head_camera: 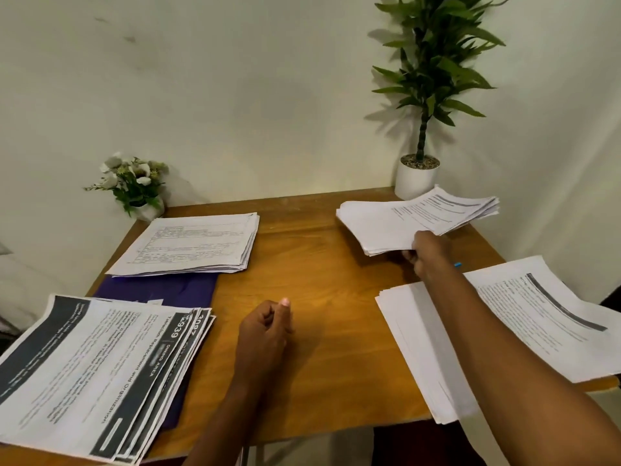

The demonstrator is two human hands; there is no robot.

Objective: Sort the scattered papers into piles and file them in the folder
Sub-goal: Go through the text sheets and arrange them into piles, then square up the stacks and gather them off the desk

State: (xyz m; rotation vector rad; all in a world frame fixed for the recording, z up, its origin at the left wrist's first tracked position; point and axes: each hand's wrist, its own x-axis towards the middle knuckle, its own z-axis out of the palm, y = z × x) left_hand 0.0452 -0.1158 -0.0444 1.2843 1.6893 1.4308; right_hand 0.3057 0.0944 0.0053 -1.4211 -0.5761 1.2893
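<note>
At the far right of the wooden table, the right hand clamps its fingers on the near edge of a paper stack. A white plant pot stands just behind. The left hand is mid-table, fingers loosely curled, holding nothing. The purple folder lies partly under the two left piles, far and near. The right forearm crosses the near-right pile. A flower pot stands at the far-left corner.
</note>
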